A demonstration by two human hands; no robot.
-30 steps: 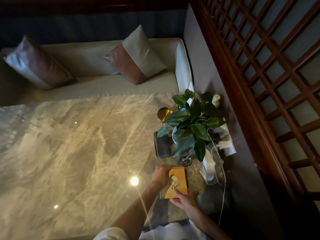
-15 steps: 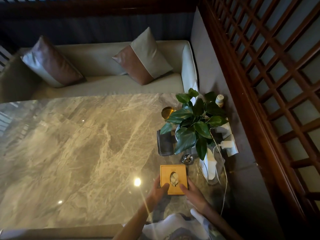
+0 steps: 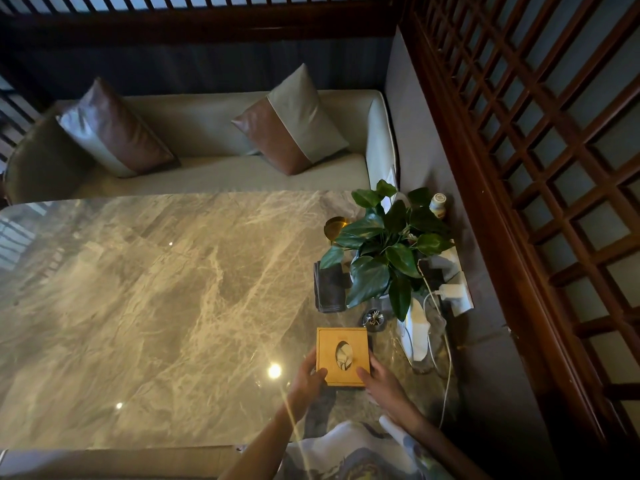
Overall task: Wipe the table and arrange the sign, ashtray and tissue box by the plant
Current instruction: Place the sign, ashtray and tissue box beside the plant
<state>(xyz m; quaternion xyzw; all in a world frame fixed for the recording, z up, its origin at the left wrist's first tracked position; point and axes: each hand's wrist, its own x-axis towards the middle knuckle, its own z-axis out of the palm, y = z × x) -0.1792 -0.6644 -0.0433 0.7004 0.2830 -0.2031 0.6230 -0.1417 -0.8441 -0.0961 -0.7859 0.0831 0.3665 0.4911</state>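
Note:
A square wooden tissue box (image 3: 343, 355) with an oval opening lies flat on the marble table (image 3: 156, 306), near its right end. My left hand (image 3: 306, 377) holds the box's near left corner and my right hand (image 3: 381, 384) its near right corner. Just beyond the box sits a small glass ashtray (image 3: 373, 319). Behind that stands the green leafy plant (image 3: 388, 247). A dark folded item (image 3: 329, 287) stands left of the plant, partly under its leaves; I cannot tell whether it is the sign.
A round gold object (image 3: 335, 227) sits behind the plant. A white cloth (image 3: 415, 336), a white charger (image 3: 453, 292) with its cable, and a small bottle (image 3: 438, 205) lie along the right wall. A sofa with two cushions (image 3: 294, 123) faces the table's far edge.
The tissue box went from tilted in my hands to flat and square on the table, slightly further from the plant. Both hands slid back to its near corners.

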